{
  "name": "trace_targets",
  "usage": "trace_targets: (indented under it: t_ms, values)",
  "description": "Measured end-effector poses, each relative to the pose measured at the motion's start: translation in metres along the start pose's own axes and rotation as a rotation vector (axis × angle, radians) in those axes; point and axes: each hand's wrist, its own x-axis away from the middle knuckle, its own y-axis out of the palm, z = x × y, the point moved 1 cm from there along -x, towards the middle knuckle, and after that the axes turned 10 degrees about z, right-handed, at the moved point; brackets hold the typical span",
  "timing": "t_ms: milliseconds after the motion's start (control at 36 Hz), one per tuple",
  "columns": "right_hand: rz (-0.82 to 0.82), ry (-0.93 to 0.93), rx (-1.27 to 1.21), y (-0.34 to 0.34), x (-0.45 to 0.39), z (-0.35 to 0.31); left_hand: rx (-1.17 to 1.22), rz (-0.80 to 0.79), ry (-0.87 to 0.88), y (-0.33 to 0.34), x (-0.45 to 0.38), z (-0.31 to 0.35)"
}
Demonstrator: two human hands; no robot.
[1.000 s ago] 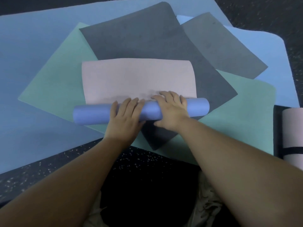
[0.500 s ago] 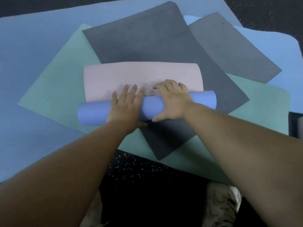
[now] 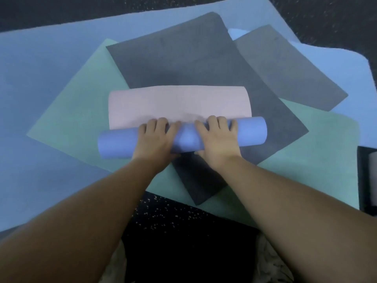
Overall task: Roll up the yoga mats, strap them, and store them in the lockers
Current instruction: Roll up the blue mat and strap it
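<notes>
A yoga mat, blue outside and pink inside, lies partly rolled in the middle of the head view. Its blue roll (image 3: 116, 146) runs left to right, and the flat pink part (image 3: 179, 103) stretches away beyond it. My left hand (image 3: 155, 139) grips the roll left of centre, fingers curled over its far side. My right hand (image 3: 218, 137) grips it just to the right in the same way, thumb at the near side. Under this mat lie a dark grey mat (image 3: 183, 58) and a green mat (image 3: 77, 103), spread flat.
A large blue mat (image 3: 40, 68) covers the floor at left, with another grey mat (image 3: 285, 74) and a light blue mat (image 3: 336, 64) at right. A rolled pink mat (image 3: 372, 180) shows at the right edge. Black speckled floor (image 3: 183, 221) lies near me.
The roll has moved farther along the pink surface and grown thicker, so the flat part is shorter. My fingers went from stretched forward to curled over the roll.
</notes>
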Motion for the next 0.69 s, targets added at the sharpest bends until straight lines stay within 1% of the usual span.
trace_targets:
  t_ms: [28, 111, 222, 333, 389, 444, 472, 528, 639, 694]
  values:
    - [0.012, 0.004, -0.001, -0.002, 0.004, -0.001, 0.015, 0.015, 0.004, -0.002, 0.004, 0.002]
    - [-0.019, -0.018, 0.004, -0.007, 0.015, -0.001, 0.049, 0.049, 0.017, -0.009, 0.012, 0.005]
    - [-0.038, 0.003, -0.055, -0.015, 0.024, -0.002, 0.070, 0.009, 0.025, -0.015, 0.018, 0.008]
    - [-0.084, 0.054, -0.099, -0.016, 0.022, -0.003, 0.077, -0.016, -0.017, -0.014, 0.018, 0.009]
    - [-0.098, 0.072, -0.131, -0.015, 0.019, -0.001, 0.065, -0.042, -0.070, -0.015, 0.018, 0.013]
    - [-0.131, 0.069, -0.143, -0.014, 0.016, 0.000, 0.057, -0.124, -0.129, -0.015, 0.018, 0.018]
    - [-0.148, 0.064, -0.143, -0.014, 0.014, 0.001, 0.039, -0.178, -0.142, -0.013, 0.019, 0.019]
    - [-0.183, 0.058, -0.141, -0.011, 0.011, 0.003, 0.010, -0.228, -0.132, -0.011, 0.016, 0.017]
    - [-0.231, 0.045, -0.141, -0.006, -0.002, 0.007, 0.008, -0.232, -0.128, -0.005, 0.005, 0.010]
    - [-0.229, 0.052, -0.162, -0.004, -0.010, 0.009, 0.002, -0.244, -0.132, -0.002, -0.003, 0.007]
